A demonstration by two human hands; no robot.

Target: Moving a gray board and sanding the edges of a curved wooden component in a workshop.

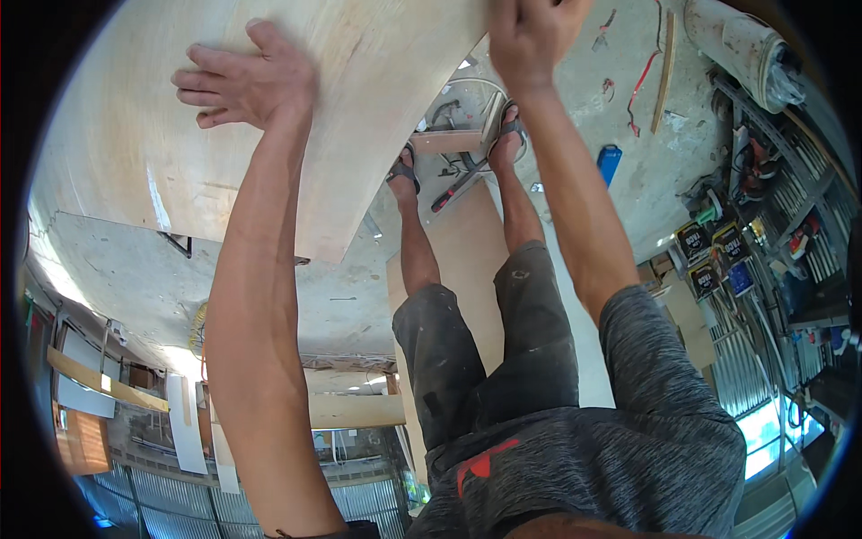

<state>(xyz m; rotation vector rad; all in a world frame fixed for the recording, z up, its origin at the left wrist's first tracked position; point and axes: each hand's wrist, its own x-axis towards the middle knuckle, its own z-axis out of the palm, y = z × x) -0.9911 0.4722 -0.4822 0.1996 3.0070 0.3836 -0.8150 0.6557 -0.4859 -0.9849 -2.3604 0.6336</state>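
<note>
A large pale plywood sheet [386,81] fills the upper left, its right edge running slantwise toward my feet. My left hand [251,76] lies flat on it, fingers spread, with nothing in its grasp. At the top edge of the view, my right hand [536,45] is beside the sheet's right edge. Its fingers look curled and slightly blurred, and they are partly cut off by the picture's border. Whatever they hold, if anything, is hidden.
Between my sandalled feet lie a reddish wood block [446,141], cables and a red-and-black tool [443,199]. A blue case [610,164], a wood strip [664,67] and a rolled sheet [741,49] are on the right. Metal shelving [799,171] lines the right side.
</note>
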